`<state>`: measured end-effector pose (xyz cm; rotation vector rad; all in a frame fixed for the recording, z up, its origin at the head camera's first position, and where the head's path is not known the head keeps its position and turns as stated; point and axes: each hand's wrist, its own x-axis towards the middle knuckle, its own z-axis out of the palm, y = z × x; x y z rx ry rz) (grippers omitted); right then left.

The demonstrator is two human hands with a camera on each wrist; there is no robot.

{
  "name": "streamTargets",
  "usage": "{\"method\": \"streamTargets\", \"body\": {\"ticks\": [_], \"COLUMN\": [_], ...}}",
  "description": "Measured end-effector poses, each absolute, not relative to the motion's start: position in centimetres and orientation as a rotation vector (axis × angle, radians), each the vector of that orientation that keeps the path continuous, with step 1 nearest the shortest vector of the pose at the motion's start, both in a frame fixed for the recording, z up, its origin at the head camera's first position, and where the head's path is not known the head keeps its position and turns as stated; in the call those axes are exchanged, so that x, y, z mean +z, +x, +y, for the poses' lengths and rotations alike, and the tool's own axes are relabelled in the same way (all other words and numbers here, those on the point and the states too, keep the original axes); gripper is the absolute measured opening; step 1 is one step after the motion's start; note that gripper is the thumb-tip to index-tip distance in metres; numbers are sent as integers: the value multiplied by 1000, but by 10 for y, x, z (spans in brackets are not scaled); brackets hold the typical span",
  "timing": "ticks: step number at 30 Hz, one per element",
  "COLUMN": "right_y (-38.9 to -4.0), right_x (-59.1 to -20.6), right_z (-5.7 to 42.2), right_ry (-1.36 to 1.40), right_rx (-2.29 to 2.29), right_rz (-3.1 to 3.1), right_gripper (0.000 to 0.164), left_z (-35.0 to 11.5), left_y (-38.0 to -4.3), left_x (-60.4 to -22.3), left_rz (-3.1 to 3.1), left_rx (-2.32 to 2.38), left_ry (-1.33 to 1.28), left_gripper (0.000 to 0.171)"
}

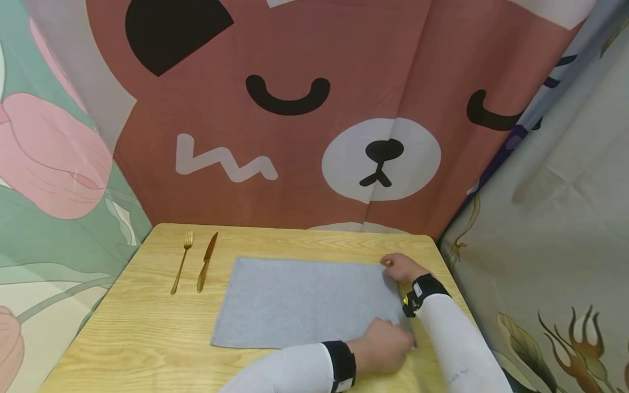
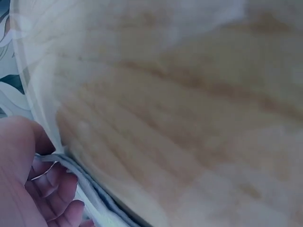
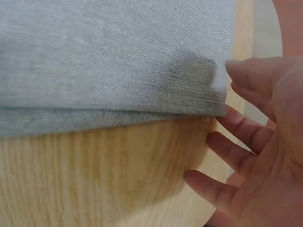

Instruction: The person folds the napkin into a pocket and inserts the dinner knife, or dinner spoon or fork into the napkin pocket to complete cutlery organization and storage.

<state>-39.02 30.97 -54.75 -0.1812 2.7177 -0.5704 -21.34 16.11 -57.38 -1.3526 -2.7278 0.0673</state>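
Note:
A grey-blue cloth point(image 1: 304, 303) lies flat on the wooden table, and two layers show along its right edge. My left hand point(image 1: 385, 345) is at the near right corner. In the left wrist view its thumb and fingers pinch the cloth's edge point(image 2: 97, 191). At the far right corner is my right hand point(image 1: 404, 267). Seen from the right wrist, that hand point(image 3: 265, 127) has its thumb and fingers spread around the cloth corner point(image 3: 215, 101), with fingertips right at the edge and not closed on it.
To the left of the cloth, a gold fork point(image 1: 182, 265) and a gold knife point(image 1: 207, 263) lie side by side on the table point(image 1: 132, 327). A printed bear curtain point(image 1: 295, 202) hangs just behind the far edge. A pale patterned curtain point(image 1: 540, 218) hangs on the right.

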Motion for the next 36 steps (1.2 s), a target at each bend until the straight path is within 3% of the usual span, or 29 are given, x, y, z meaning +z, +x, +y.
{"method": "streamTargets", "body": {"ticks": [7, 14, 24, 31, 36], "right_y": [-397, -397, -393, -390, -386], "right_x": [-556, -556, -555, -544, -533], "right_z": [304, 305, 314, 322, 325], "right_ry": [-141, -75, -90, -97, -74], "right_rx": [-574, -585, -729, -758, -801], "right_rz": [2738, 2763, 2794, 2774, 2716], "right_gripper": [40, 14, 17, 14, 14], "left_z": [165, 162, 160, 162, 164], "left_y": [-209, -213, -213, -209, -208], "left_x": [-580, -582, -569, -560, -552], "left_rz": [-2682, -2625, -2612, -2692, -2756], "left_rx": [140, 169, 168, -27, -92], "left_ry": [-1276, -1326, -1385, -1353, -1323], "left_gripper": [8, 11, 10, 28, 30]}}
